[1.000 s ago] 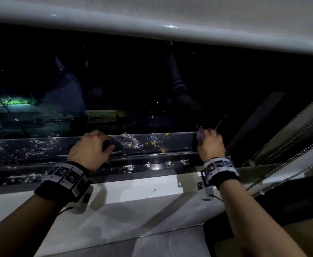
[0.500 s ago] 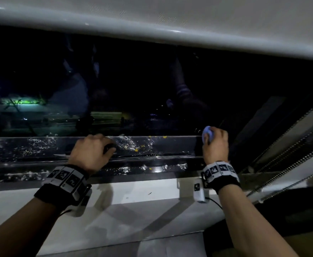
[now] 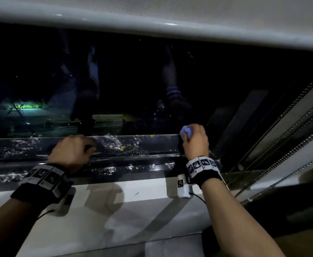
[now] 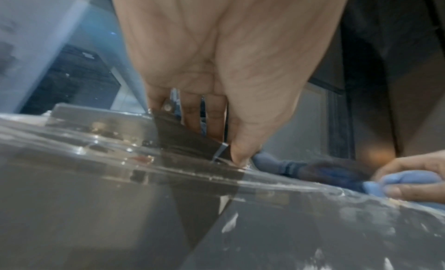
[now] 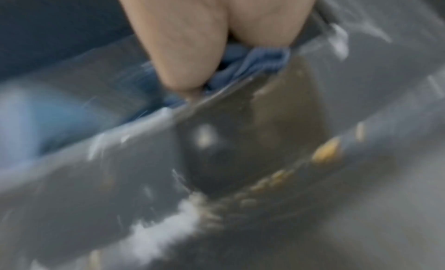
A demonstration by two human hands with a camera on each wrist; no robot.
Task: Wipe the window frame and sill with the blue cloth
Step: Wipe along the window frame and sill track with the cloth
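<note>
The dark window frame rail runs across the head view, speckled with white and yellow flecks. Below it lies the white sill. My right hand grips the bunched blue cloth against the rail's top right end. In the right wrist view the blue cloth is squeezed between my right hand and the rail's edge. My left hand grips the rail further left. In the left wrist view the left hand has its fingers hooked behind the rail and its thumb on the near face.
Dark glass fills the window above the rail. A white roller blind hangs across the top. Bead chains slant down at the right, close to my right wrist. More white grime covers the rail's left stretch.
My right hand has lifted slightly at the rail's right end, and more of the blue cloth now shows above its fingers. My left hand has kept its hold on the rail.
</note>
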